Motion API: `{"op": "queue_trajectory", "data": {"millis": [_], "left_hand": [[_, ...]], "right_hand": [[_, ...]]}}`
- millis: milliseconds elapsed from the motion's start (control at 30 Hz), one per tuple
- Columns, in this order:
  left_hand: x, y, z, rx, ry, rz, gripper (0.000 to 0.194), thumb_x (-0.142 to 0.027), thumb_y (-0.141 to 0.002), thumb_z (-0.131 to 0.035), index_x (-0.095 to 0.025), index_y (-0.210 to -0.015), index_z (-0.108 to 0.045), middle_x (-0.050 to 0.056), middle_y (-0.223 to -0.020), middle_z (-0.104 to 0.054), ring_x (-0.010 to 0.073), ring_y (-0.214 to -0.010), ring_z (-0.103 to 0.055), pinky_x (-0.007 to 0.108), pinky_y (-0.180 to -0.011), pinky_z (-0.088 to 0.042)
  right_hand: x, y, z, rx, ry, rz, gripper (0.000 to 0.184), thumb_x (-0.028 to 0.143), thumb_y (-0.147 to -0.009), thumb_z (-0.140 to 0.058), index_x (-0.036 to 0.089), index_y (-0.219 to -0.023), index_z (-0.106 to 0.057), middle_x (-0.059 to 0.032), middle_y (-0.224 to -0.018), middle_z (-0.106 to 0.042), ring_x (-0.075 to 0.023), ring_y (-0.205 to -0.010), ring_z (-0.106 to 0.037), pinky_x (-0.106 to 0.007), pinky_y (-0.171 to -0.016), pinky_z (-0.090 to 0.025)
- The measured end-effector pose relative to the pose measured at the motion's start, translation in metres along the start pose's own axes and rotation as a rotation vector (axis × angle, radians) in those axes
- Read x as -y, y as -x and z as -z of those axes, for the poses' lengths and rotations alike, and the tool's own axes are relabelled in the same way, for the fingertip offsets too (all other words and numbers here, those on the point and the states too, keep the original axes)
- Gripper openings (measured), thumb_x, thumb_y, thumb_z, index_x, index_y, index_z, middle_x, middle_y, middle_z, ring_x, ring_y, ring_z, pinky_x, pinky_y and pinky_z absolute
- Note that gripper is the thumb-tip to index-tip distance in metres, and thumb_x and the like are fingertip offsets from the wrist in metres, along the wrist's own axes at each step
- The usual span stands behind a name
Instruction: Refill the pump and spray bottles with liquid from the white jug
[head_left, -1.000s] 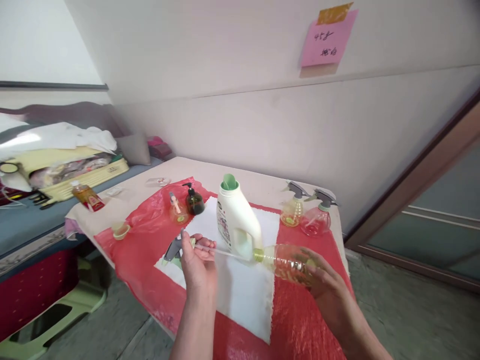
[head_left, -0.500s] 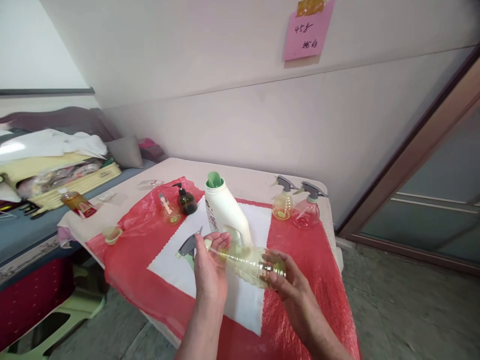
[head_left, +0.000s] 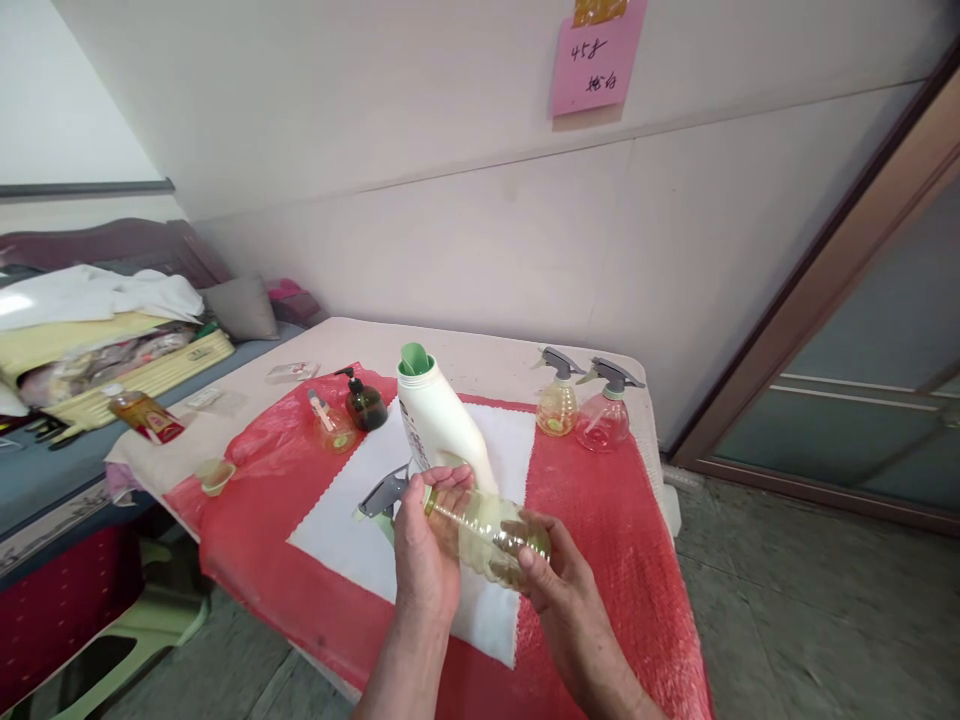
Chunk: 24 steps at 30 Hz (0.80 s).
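Note:
A clear yellowish spray bottle (head_left: 487,530) lies tilted between my hands, its neck to the left. My right hand (head_left: 562,580) is wrapped round its base end. At the neck, my left hand (head_left: 427,545) is closed round the collar of the grey trigger spray head (head_left: 384,493), which sticks out to the left. The neck meets the collar; whether it is screwed tight I cannot tell. Just behind stands a large white jug (head_left: 442,415) with a green spout (head_left: 415,360) in its mouth. Something green, partly hidden, shows below the spray head.
A white cloth (head_left: 337,530) lies on red plastic sheeting (head_left: 255,530) over the table. Yellow (head_left: 556,408) and pink (head_left: 604,422) spray bottles stand at the right. At the left are a dark pump bottle (head_left: 366,405), an orange-tinted bottle (head_left: 332,428) and a small cup (head_left: 215,475).
The bottle has come closer to the spray head: the gap showing the thin tube has closed at the collar. My right hand has shifted left with the bottle. The view has shifted slightly.

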<state>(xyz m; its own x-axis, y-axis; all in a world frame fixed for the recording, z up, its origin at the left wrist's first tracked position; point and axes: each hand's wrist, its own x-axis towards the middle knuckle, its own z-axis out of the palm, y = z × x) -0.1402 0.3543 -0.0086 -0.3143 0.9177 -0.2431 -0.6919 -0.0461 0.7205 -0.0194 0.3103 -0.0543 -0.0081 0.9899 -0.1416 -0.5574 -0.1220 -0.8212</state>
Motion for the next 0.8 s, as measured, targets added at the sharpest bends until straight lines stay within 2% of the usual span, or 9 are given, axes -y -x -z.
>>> {"op": "queue_trajectory", "data": {"millis": [100, 167, 333, 400, 467, 533, 633, 700, 800], "left_hand": [[0.001, 0.001, 0.003, 0.017, -0.065, -0.038, 0.032, -0.048, -0.077, -0.067, -0.017, -0.078, -0.062, 0.010, -0.084, -0.071, 0.0249, -0.085, -0.068, 0.037, -0.078, -0.051], [-0.001, 0.000, 0.005, 0.000, -0.079, -0.069, 0.032, -0.048, -0.076, -0.067, -0.018, -0.073, -0.059, 0.008, -0.076, -0.069, 0.0245, -0.078, -0.068, 0.036, -0.073, -0.051], [-0.011, -0.003, 0.008, -0.082, -0.006, -0.073, 0.034, -0.050, -0.075, -0.067, -0.018, -0.071, -0.055, 0.006, -0.072, -0.068, 0.0230, -0.075, -0.067, 0.034, -0.071, -0.050], [-0.014, -0.003, 0.008, -0.034, -0.005, -0.034, 0.033, -0.049, -0.076, -0.067, -0.018, -0.071, -0.056, 0.006, -0.073, -0.068, 0.0233, -0.078, -0.068, 0.032, -0.070, -0.050], [-0.016, -0.002, 0.007, 0.027, -0.032, -0.005, 0.032, -0.048, -0.076, -0.067, -0.018, -0.071, -0.057, 0.007, -0.074, -0.069, 0.0242, -0.079, -0.068, 0.032, -0.069, -0.049], [-0.017, -0.002, 0.007, 0.042, -0.055, -0.015, 0.032, -0.047, -0.076, -0.068, -0.018, -0.071, -0.057, 0.008, -0.074, -0.069, 0.0247, -0.078, -0.068, 0.031, -0.068, -0.049], [-0.019, -0.004, 0.009, -0.019, -0.036, -0.072, 0.033, -0.049, -0.077, -0.066, -0.018, -0.070, -0.056, 0.007, -0.073, -0.069, 0.0238, -0.077, -0.069, 0.031, -0.068, -0.049], [-0.021, -0.006, 0.011, -0.043, -0.016, -0.079, 0.034, -0.050, -0.077, -0.066, -0.018, -0.071, -0.056, 0.006, -0.073, -0.069, 0.0236, -0.078, -0.069, 0.031, -0.070, -0.049], [-0.021, -0.007, 0.012, 0.001, -0.021, -0.039, 0.036, -0.052, -0.076, -0.067, -0.018, -0.072, -0.057, 0.008, -0.075, -0.070, 0.0247, -0.080, -0.069, 0.032, -0.070, -0.049]], "right_hand": [[-0.002, 0.001, -0.001, -0.028, -0.011, -0.182, 0.046, 0.062, -0.082, -0.060, 0.020, -0.100, -0.065, -0.0085, -0.095, -0.069, -0.0259, -0.088, -0.067, -0.036, -0.070, -0.052], [0.001, 0.001, -0.001, -0.044, 0.050, -0.258, 0.056, 0.069, -0.080, -0.057, 0.019, -0.102, -0.067, -0.0114, -0.098, -0.069, -0.0284, -0.091, -0.067, -0.038, -0.068, -0.052], [0.008, 0.001, -0.002, -0.005, 0.091, -0.087, 0.078, 0.046, -0.052, -0.091, 0.030, -0.122, -0.060, -0.0083, -0.130, -0.060, -0.0296, -0.116, -0.058, -0.039, -0.086, -0.050], [0.005, -0.001, -0.001, -0.004, 0.072, -0.134, 0.072, 0.050, -0.056, -0.088, 0.027, -0.118, -0.060, -0.0078, -0.110, -0.069, -0.0261, -0.097, -0.066, -0.034, -0.075, -0.052], [0.001, -0.002, 0.001, 0.014, 0.060, -0.302, 0.063, 0.068, -0.071, -0.069, 0.021, -0.111, -0.061, -0.0070, -0.082, -0.071, -0.0211, -0.065, -0.066, -0.031, -0.056, -0.048], [-0.001, -0.001, 0.000, 0.035, 0.056, -0.404, 0.071, 0.080, -0.075, -0.051, 0.018, -0.107, -0.063, -0.0086, -0.076, -0.071, -0.0193, -0.055, -0.063, -0.029, -0.049, -0.044], [0.001, 0.002, -0.002, 0.070, 0.044, -0.299, 0.066, 0.070, -0.071, -0.068, 0.025, -0.119, -0.061, -0.0110, -0.122, -0.066, -0.0260, -0.100, -0.066, -0.033, -0.070, -0.053], [0.003, 0.002, -0.004, 0.073, 0.039, -0.205, 0.073, 0.052, -0.060, -0.085, 0.030, -0.124, -0.057, -0.0073, -0.133, -0.060, -0.0268, -0.116, -0.059, -0.033, -0.083, -0.052], [0.001, 0.000, -0.004, 0.087, 0.042, -0.308, 0.069, 0.063, -0.065, -0.078, 0.023, -0.118, -0.060, -0.0089, -0.094, -0.073, -0.0215, -0.074, -0.069, -0.029, -0.061, -0.050]]}}
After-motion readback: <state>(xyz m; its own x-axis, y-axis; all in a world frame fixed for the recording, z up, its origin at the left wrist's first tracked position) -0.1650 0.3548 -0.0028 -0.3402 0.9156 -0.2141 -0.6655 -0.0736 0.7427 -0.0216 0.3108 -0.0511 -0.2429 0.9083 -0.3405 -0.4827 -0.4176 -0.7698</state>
